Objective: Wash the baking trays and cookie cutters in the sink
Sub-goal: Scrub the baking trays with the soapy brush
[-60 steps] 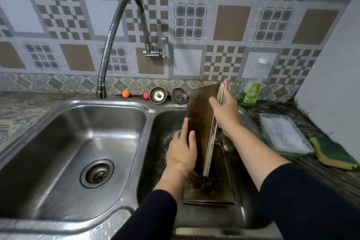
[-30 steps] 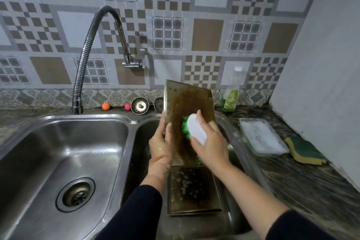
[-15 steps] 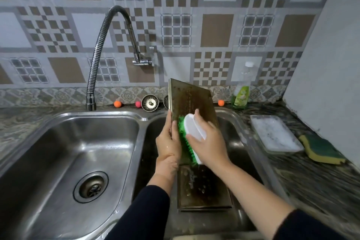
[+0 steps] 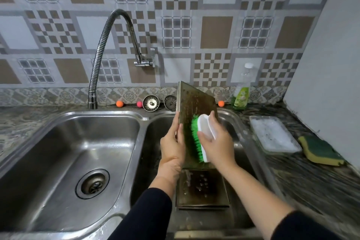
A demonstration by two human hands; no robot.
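Note:
A greasy brown baking tray [image 4: 194,103] stands on edge in the right sink basin [image 4: 239,210]. My left hand [image 4: 172,148] grips its left edge, thumb in front. My right hand [image 4: 217,144] grips a white scrub brush [image 4: 205,130] and presses its green bristles against the tray's face. A second dirty tray [image 4: 201,189] lies flat on the basin floor beneath, wet with droplets. No cookie cutters show.
The left basin [image 4: 68,152] has an open drain; a flexible tap [image 4: 109,48] arches over it. Two strainers [image 4: 151,103] and small coloured balls sit on the back ledge. On the right counter are a soap bottle [image 4: 241,91], a soapy glass dish [image 4: 272,136] and a sponge [image 4: 319,151].
Two seconds ago both hands held the tray edge-on with no brush. Now the tray faces me and my right hand scrubs it with the brush, which has slid along the face.

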